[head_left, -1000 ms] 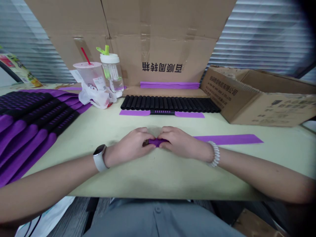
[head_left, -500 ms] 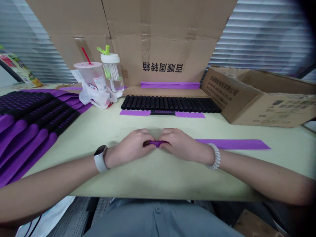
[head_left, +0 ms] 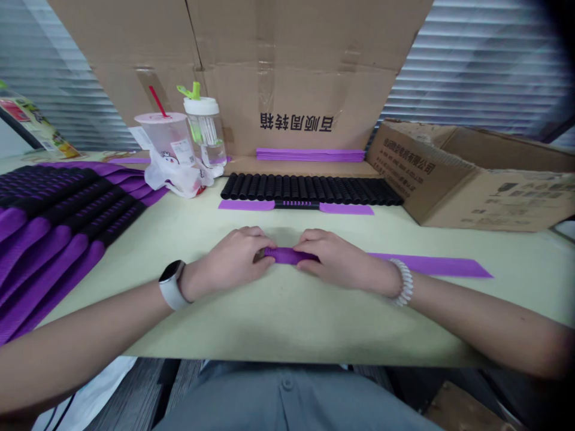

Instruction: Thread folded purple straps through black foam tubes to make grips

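Observation:
A purple strip [head_left: 286, 256] is pinched between my two hands, just above the middle of the table. Its part between the hands looks bent or rolled over. My left hand [head_left: 236, 257], with a watch on the wrist, is closed on its left end. Thumb and fingers of my right hand [head_left: 339, 260] grip it farther right. Past the right wrist, a flat purple length stretches right along the table; my hand hides whether it is the same strip. A small dark patch shows inside the left fingers, too hidden to name.
A row of black ribbed tubes [head_left: 314, 188] lies ahead, before a stack of purple strips [head_left: 309, 155]. Purple straps with black sleeves [head_left: 58, 203] pile up at left. A drink cup [head_left: 164, 137] and water bottle [head_left: 204, 134] stand behind; an open cardboard box [head_left: 485, 197] sits right.
My hands have moved apart and slightly away from me. More of the purple strip now shows between them. Both hands keep hold of it.

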Motion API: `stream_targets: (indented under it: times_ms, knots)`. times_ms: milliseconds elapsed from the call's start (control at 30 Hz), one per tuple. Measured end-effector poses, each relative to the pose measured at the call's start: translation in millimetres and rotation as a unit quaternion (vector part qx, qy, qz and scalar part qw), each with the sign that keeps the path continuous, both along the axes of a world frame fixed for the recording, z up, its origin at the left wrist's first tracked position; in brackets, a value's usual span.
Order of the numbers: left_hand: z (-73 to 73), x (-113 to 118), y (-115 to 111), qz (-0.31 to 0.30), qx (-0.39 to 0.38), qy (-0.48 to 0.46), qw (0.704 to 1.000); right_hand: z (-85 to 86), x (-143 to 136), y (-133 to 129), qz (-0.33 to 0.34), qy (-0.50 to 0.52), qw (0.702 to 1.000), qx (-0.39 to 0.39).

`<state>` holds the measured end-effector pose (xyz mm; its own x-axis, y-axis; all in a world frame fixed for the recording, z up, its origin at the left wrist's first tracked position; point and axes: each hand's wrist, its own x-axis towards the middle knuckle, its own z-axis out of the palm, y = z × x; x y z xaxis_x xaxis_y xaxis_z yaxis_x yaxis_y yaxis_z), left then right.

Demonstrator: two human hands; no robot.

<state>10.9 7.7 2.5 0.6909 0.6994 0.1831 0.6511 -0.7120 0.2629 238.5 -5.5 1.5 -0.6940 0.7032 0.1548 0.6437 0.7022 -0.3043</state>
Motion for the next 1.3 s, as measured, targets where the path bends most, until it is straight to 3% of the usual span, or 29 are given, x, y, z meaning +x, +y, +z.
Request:
stream_targets:
  times_ms: [133, 333, 733, 967, 1100, 1200, 1300]
  knots:
    - [-1.3, -1.1, 1.4, 0.012, 0.023, 0.012, 1.0, 1.6, 4.1, -0.3, -0.016, 0.0, 1.0, -0.02]
    - [-9.0, 2.1, -0.7, -0.027, 0.013, -0.008, 1.0, 0.5, 2.1, 2.2, -0.012, -0.003, 1.0, -0.012]
    - [-8.4, 3.8, -2.1, -0.034, 0.021, -0.018, 0.999, 0.5, -1.1, 1.2, 0.006, -0.002, 1.0, 0.007]
    - [-4.5, 4.1, -4.4, -0.016, 0.047, -0.008, 0.999, -0.6, 0.6, -0.9, -0.065, 0.03, 0.997, -0.015]
    - [-3.4, 1.4, -3.1, 0.019, 0.103, -0.022, 0.994, -1.7, 1.4, 0.9, -0.034, -0.011, 0.996, 0.084]
    - [-4.7, -0.9, -1.9, -0.013, 0.113, 0.004, 0.994, -3.1, 2.8, 1.8, 0.013, -0.096, 0.978, 0.186]
    - [-5.0, -1.2, -2.0, -0.047, 0.085, 0.036, 0.995, -2.3, 3.8, 0.4, 0.04, -0.153, 0.967, 0.2]
